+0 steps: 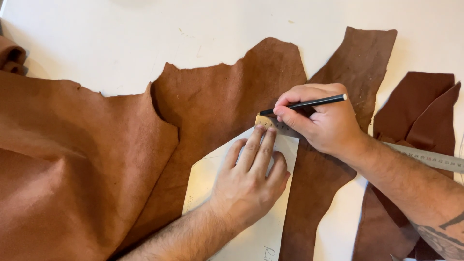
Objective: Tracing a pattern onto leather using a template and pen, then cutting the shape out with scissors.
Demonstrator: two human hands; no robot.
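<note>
A large brown leather hide (pixel 87 159) lies spread over a white table (pixel 121 38). On it rests a white paper pattern piece (pixel 203 183). My left hand (pixel 249 181) lies flat on the pattern, its fingertips pressing on a metal ruler (pixel 432 157) that runs from the pattern's top corner to the right edge, under my right forearm. My right hand (pixel 324 121) grips a black pen (pixel 309 103), its tip at the ruler's end by the pattern's upper corner.
A narrower strip of brown leather (pixel 357 63) runs from the top down under my right hand. Darker brown leather offcuts (pixel 425 111) lie at the right. A rolled edge of hide (pixel 10 55) sits at the far left.
</note>
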